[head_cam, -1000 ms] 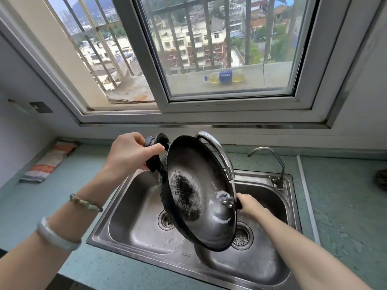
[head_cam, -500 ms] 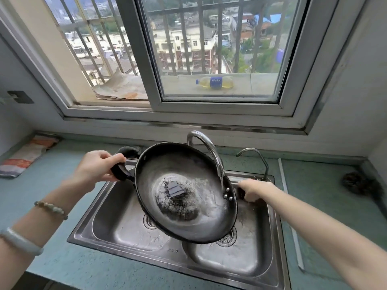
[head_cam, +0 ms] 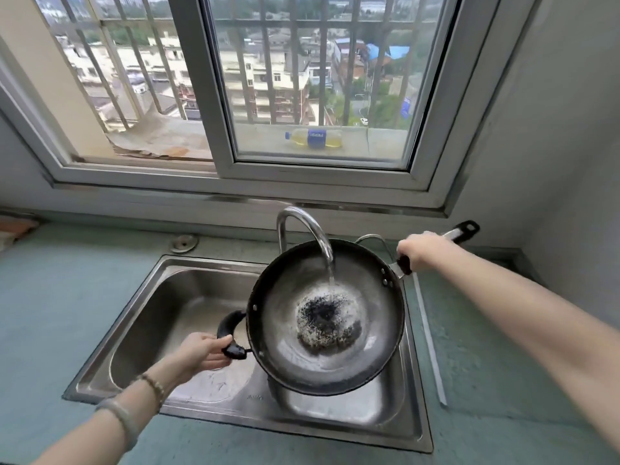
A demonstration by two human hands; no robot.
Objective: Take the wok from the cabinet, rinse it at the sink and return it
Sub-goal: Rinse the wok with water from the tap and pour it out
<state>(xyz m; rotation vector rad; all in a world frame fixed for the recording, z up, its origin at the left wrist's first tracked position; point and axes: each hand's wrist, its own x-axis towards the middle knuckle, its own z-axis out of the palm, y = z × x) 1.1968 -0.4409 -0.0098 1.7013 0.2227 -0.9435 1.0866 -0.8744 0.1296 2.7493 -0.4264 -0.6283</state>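
Over the right-hand basin of the sink [head_cam: 201,409], the wok [head_cam: 362,330] now sits close to level, bowl upward, where a second ago it stood tipped on edge. Water [head_cam: 331,278] from the tap [head_cam: 303,219] falls onto its blackened centre. The left hand [head_cam: 204,352] grips the loop handle [head_cam: 231,325]; the right hand [head_cam: 422,251] grips the long handle [head_cam: 459,231]. Judgement: rinsing is under way; emptying and return to the cabinet remain outstanding.

both hands hold the wok [head_cam: 352,330] under the running faucet [head_cam: 303,226] (over the sink [head_cam: 161,297]).
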